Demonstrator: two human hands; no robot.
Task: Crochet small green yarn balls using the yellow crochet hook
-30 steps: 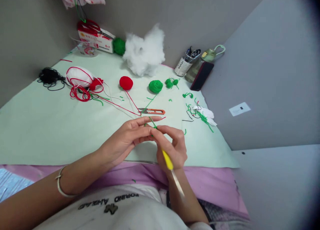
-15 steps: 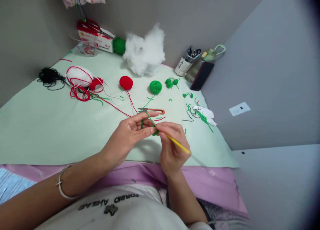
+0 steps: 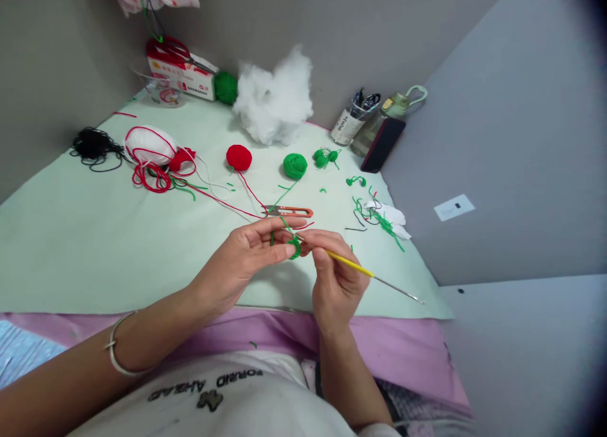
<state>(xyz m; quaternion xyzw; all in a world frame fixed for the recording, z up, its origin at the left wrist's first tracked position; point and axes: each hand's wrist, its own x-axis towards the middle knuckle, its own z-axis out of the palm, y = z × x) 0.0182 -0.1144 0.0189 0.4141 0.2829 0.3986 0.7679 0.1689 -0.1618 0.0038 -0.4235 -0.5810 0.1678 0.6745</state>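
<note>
My left hand (image 3: 256, 250) pinches a small green crochet piece (image 3: 294, 248) between thumb and fingers. Green yarn (image 3: 283, 195) runs from the index finger to a green yarn ball (image 3: 294, 166) farther back. In my right hand (image 3: 339, 276) is a crochet hook with a yellow handle (image 3: 351, 264), held like a pencil. Its front tip meets the green piece; the other metal end points down to the right. Just beyond my fingers lie orange thread snips (image 3: 296, 212).
A red yarn ball (image 3: 239, 158), white yarn (image 3: 150, 146) and black yarn (image 3: 92, 145) lie to the left. White stuffing (image 3: 275, 98) sits at the back. On the right are small green pieces (image 3: 326, 157), yarn scraps (image 3: 386, 222), a phone (image 3: 384, 145) and a bottle (image 3: 370, 130).
My right hand has shifted slightly right and the hook now lies flatter, with its metal rear end visible. The green piece shows more between my hands. My left hand has barely moved.
</note>
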